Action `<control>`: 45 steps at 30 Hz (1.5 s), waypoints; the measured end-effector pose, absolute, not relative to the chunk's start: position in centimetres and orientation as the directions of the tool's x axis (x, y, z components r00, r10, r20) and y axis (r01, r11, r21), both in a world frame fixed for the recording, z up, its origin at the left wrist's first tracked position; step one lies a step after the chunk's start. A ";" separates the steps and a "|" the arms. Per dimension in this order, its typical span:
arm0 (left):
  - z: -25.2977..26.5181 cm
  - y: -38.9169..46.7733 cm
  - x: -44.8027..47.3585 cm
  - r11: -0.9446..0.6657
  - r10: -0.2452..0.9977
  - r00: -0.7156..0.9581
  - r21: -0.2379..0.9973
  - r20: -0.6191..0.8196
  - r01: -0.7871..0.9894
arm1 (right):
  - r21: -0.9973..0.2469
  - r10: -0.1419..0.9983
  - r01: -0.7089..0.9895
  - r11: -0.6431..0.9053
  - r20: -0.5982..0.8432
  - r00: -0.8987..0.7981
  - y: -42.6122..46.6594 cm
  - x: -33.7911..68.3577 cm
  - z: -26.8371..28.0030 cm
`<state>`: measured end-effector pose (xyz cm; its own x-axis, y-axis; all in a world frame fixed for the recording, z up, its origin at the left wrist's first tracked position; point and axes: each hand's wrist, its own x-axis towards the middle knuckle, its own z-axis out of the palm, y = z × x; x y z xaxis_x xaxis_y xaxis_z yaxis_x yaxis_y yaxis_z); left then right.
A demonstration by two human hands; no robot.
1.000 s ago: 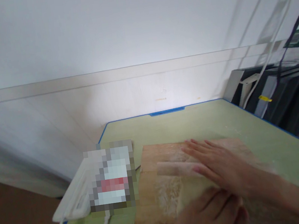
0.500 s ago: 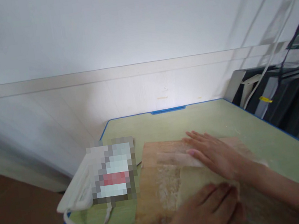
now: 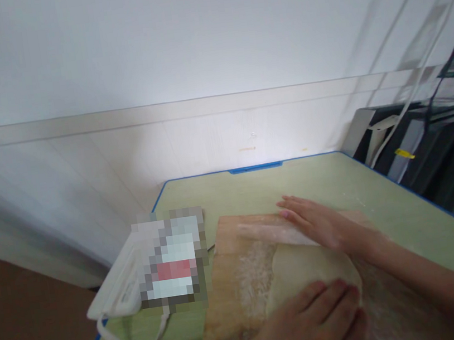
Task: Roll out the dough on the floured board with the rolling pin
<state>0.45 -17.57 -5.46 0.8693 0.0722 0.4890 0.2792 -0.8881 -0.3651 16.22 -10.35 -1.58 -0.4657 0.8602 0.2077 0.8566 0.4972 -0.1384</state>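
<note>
A flat sheet of pale dough (image 3: pixel 308 268) lies on a wooden board (image 3: pixel 223 305) dusted with flour. My left hand (image 3: pixel 315 315) rests palm down on the near part of the dough, its fingers stretched over it and side by side. Just beyond the dough lies a floured rolling pin (image 3: pixel 267 233), its left end showing and the rest under my right hand and forearm. My right hand (image 3: pixel 316 222) lies flat across the pin with fingers extended, pointing to the far left.
The board sits on a pale green table (image 3: pixel 196 194) with a blue edge. To its left are a blurred-out phone-like device (image 3: pixel 174 256) and a white case (image 3: pixel 119 289) with a strap. Dark panels (image 3: pixel 452 149) and cables stand at the right, and a white wall (image 3: pixel 206 139) rises behind.
The rolling pin and right hand have shifted slightly, uncovering more of the dough's far edge. The dough's right edge now lies flatter and rounder; the left hand stays nearly in place.
</note>
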 end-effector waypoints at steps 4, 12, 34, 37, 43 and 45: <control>-5.6 -17.6 0.9 -0.904 0.079 0.868 -0.331 0.491 0.270 | -0.071 0.843 0.865 0.496 0.277 -0.461 -14.7 15.5 -2.5; -6.0 -17.5 0.7 -0.896 0.077 0.846 -0.336 0.527 0.290 | -0.120 0.873 0.870 0.478 0.176 -0.455 -10.6 16.4 -2.2; -5.8 -17.8 0.4 -0.901 0.093 0.896 -0.346 0.435 0.261 | -0.206 0.885 0.862 0.464 0.161 -0.438 -9.9 16.1 -2.1; -5.7 -17.8 0.6 -0.916 0.100 0.901 -0.314 0.423 0.249 | -0.135 0.852 0.851 0.508 0.223 -0.473 -12.6 15.7 -2.6; -5.7 -18.0 0.4 -0.911 0.110 0.909 -0.326 0.402 0.254 | -0.139 0.889 0.884 0.447 0.178 -0.422 -10.7 16.0 -2.6; -5.9 -17.9 0.3 -0.904 0.102 0.906 -0.342 0.410 0.256 | -0.181 0.905 0.889 0.420 0.150 -0.397 -8.8 16.2 -2.4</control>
<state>0.33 -17.92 -5.89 0.9063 0.1016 0.4102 0.2562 -0.9040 -0.3422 16.23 -8.82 -2.39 -0.3970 0.9054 0.1504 0.8893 0.4200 -0.1808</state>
